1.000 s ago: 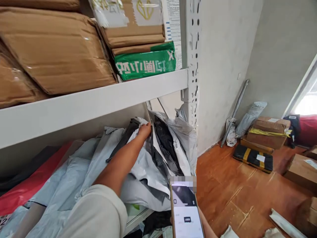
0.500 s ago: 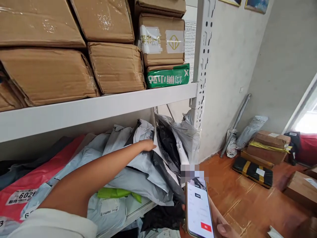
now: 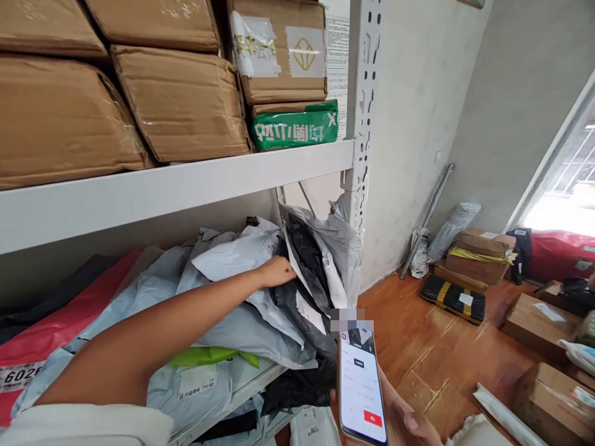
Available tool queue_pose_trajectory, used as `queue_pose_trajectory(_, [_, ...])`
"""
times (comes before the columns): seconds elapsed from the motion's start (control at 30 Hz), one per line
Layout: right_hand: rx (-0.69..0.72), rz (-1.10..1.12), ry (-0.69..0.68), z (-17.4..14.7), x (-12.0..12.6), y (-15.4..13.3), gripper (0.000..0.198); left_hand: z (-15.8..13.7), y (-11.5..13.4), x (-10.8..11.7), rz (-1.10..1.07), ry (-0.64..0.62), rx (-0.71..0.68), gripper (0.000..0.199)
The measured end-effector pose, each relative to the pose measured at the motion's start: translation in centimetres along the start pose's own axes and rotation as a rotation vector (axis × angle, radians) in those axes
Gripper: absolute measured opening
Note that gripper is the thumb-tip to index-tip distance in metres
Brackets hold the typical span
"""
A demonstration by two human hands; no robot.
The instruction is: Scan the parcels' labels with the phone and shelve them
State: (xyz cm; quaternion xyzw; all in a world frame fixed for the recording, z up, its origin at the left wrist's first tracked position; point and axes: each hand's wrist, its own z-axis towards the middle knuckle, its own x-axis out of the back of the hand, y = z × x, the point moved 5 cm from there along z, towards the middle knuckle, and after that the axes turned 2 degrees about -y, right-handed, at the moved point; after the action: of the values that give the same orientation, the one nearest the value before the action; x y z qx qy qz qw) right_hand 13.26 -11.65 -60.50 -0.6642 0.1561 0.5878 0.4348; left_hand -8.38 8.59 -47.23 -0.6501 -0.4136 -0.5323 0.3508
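My left hand (image 3: 277, 271) reaches over the lower shelf, closed in a pinch on the edge of a white plastic mailer bag (image 3: 300, 271). Just below it leans a dark mailer bag (image 3: 309, 313) with a white label. Left of the hand, a pale mailer bag (image 3: 232, 257) lies over grey ones. Black and grey bags (image 3: 346, 248) stand upright against the shelf post. My right hand (image 3: 404, 418) is wrapped around a phone (image 3: 361, 390), low in front of the shelf. Its lit screen shows a red button; the top part is blurred out.
Cardboard boxes (image 3: 181, 102) and a green-taped box (image 3: 295, 127) fill the upper shelf, above a white shelf beam (image 3: 186, 186). A perforated post (image 3: 365, 111) stands at the right. Parcels (image 3: 453, 299) and cartons (image 3: 539, 322) lie on the tiled floor.
The view has turned slightly right and down. The pale bag has fallen leftward from the pinched edge, and more of the dark bag's label shows. My right hand still holds the phone.
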Motion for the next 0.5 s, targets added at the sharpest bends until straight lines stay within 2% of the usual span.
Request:
queue_pose_trajectory(0.03, [0.004,-0.01,-0.002,0.1,0.3,0.1,0.079,-0.3,0.6,-0.8,0.018,-0.06,-0.039,0.037])
queue_pose_trajectory(0.1, [0.015,-0.036,0.005,0.2,0.9,0.1,0.077,-1.6,2.0,-2.4,0.144,-0.12,-0.042,0.073])
queue_pose_trajectory(0.13, [0.023,-0.044,0.014,0.2,1.3,0.1,0.075,-2.4,2.6,-3.0,0.236,-0.099,0.009,0.083])
queue_pose_trajectory(0.17, [0.031,-0.043,0.024,0.3,1.6,0.1,0.073,-3.2,3.2,-3.3,0.326,-0.042,0.094,0.084])
queue_pose_trajectory(0.23, [0.033,-0.02,0.051,0.2,2.5,0.0,0.069,-5.0,4.0,-3.4,0.408,0.115,0.304,0.074])
queue_pose_trajectory(0.3, [-0.008,-0.005,0.057,0.2,3.4,0.1,0.07,-6.2,4.2,-3.5,0.354,0.176,0.433,0.064])
queue_pose_trajectory(0.4, [-0.096,-0.025,0.017,0.3,4.8,0.2,0.085,-6.3,3.3,-3.8,0.147,0.121,0.419,0.044])
queue_pose_trajectory(0.5, [-0.147,-0.063,-0.016,1.1,6.1,-0.5,0.089,-6.0,1.5,-2.4,0.08,0.242,0.309,0.038])
